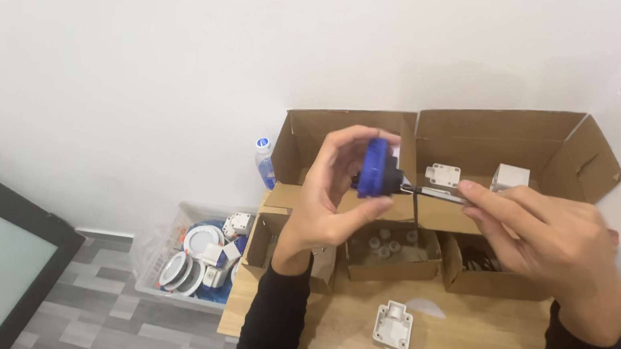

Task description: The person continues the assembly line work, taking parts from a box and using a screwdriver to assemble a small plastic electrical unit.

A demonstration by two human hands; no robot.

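Observation:
My left hand [328,193] holds a blue round part [374,169] with a dark centre, raised above the wooden table [465,342]. My right hand [553,233] pinches a thin dark tool [429,191], its tip pressed into the blue part's centre. A white plastic housing [393,326] lies flat on the table below the hands. Both sleeves are black.
Two large open cardboard boxes [493,143] stand at the back against the white wall, with white parts [510,177] inside. Smaller open boxes [392,255] sit in front. A clear bin of white round fittings [193,259] sits on the grey floor at left, beside a bottle [264,158].

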